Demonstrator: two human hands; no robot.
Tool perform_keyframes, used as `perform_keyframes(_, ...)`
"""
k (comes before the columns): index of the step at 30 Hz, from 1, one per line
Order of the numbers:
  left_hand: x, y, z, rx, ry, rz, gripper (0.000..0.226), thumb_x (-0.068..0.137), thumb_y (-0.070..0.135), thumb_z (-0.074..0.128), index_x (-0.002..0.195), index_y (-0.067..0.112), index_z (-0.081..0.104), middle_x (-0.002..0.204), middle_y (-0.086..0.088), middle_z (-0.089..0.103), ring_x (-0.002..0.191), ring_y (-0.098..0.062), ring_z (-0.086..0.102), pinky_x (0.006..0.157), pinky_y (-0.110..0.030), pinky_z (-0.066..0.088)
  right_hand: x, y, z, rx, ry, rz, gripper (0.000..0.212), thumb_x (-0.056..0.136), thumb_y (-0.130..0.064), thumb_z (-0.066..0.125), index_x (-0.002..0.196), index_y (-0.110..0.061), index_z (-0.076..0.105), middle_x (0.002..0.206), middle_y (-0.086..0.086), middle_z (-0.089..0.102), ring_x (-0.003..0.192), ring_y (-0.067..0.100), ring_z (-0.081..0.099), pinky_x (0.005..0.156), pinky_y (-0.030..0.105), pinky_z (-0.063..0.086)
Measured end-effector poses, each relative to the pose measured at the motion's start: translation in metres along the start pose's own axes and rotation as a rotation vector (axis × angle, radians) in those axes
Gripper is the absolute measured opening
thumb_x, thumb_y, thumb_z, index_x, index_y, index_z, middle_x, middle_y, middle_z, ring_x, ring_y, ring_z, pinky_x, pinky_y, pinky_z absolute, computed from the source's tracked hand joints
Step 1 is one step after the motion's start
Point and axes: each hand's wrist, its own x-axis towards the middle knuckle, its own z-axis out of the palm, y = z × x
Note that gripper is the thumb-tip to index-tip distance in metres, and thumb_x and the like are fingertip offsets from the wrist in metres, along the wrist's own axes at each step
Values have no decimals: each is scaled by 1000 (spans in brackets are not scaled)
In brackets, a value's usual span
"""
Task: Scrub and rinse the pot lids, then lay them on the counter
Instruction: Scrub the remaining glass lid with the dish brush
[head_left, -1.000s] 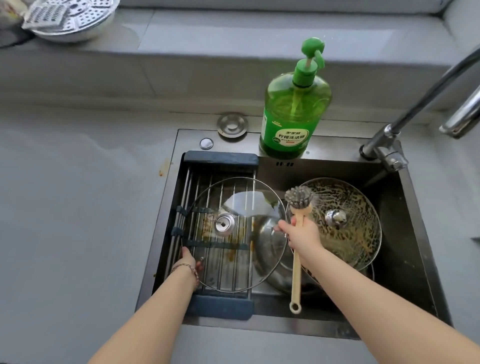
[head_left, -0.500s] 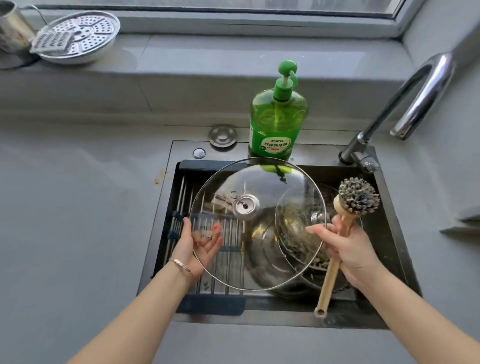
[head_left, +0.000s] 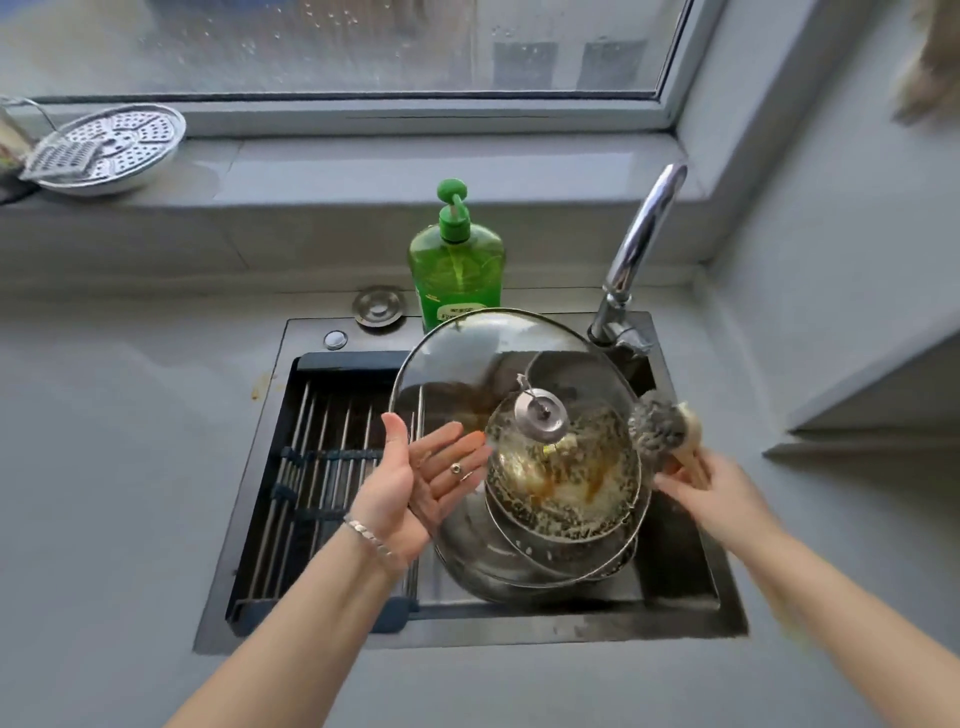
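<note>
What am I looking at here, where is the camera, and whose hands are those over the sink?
There is no machine here. These are a person's two bare hands, filmed by one wide-angle camera worn on their head and looking down, so the arms come in from the bottom of the picture. The left hand, fingers straight, props up a large glass lid that is tilted above the sink. The right hand grips a dish brush, whose bristle head is at the lid's right edge. Through the glass you can see a second, food-crusted lid on a steel pot. A drying rack spans the sink's left side. Behind the sink stand a green soap bottle and the tap.
</note>
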Motion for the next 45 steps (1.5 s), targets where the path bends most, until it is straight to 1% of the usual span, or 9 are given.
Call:
perform_keyframes(5, -13, -24, 34, 90, 117, 103, 64, 94, 52, 22, 92, 1, 60, 75, -13, 73, 65, -21, 71, 61, -30, 59, -18, -18, -6, -513, 106, -126, 53, 96, -51, 30, 145, -32, 27, 107, 3, 65, 95, 26, 59, 70, 32, 43)
perform_keyframes(10, -13, -40, 65, 197, 281, 150, 58, 96, 49, 29, 85, 5, 65, 70, -13, 72, 60, -20, 70, 51, -28, 58, -29, -35, 13, -357, -95, -480, 54, 98, -33, 39, 135, -59, 10, 78, -7, 52, 67, 10, 50, 56, 20, 39)
perform_keyframes(16, -6, -47, 78, 288, 387, 160, 55, 95, 47, 35, 87, 1, 63, 77, -15, 69, 60, -22, 68, 51, -29, 58, 1, -42, 3, -296, -166, -523, 48, 89, -43, 54, 134, -49, 37, 136, -23, 44, 118, 2, 47, 88, 22, 47)
perform_keyframes(22, -12, -46, 80, 304, 340, 196, 54, 95, 45, 36, 84, 2, 66, 70, -13, 72, 59, -21, 70, 51, -28, 57, -12, -43, 10, -44, -243, -674, 49, 78, -31, 73, 116, -52, 51, 124, -27, 49, 120, -3, 48, 100, 24, 44)
perform_keyframes(27, -17, -46, 82, 349, 256, 225, 51, 92, 42, 37, 83, -1, 63, 71, -17, 71, 59, -24, 69, 51, -27, 57, 22, -42, -1, 153, -60, -348, 45, 81, -24, 70, 123, -33, 57, 104, -26, 58, 108, 6, 56, 86, 16, 45)
perform_keyframes(32, -20, -42, 81, 367, 239, 223, 51, 94, 38, 37, 84, -2, 66, 69, -14, 71, 60, -24, 70, 53, -31, 58, -14, -52, 20, 117, -231, -558, 47, 79, -23, 72, 120, -40, 55, 101, -42, 54, 104, 4, 55, 88, 17, 46)
perform_keyframes(37, -24, -42, 80, 386, 232, 189, 43, 94, 34, 41, 81, -1, 63, 65, -13, 71, 57, -21, 69, 54, -30, 58, 21, -47, 8, 167, -98, -311, 45, 84, -26, 66, 127, -28, 55, 103, -23, 57, 100, -3, 52, 81, 6, 37)
perform_keyframes(42, -25, -34, 77, 396, 222, 204, 44, 94, 33, 42, 81, -2, 66, 63, -10, 71, 57, -22, 69, 53, -32, 58, -12, -57, 21, 188, -284, -521, 48, 79, -23, 71, 109, -56, 50, 114, -35, 48, 119, 11, 52, 95, 24, 48)
perform_keyframes(45, -26, -35, 78, 444, 222, 225, 41, 93, 30, 43, 80, -3, 65, 60, -10, 68, 52, -19, 67, 50, -32, 58, 24, -53, 8, 176, -93, -350, 43, 82, -24, 68, 122, -36, 56, 98, -31, 54, 106, 4, 56, 80, 4, 43)
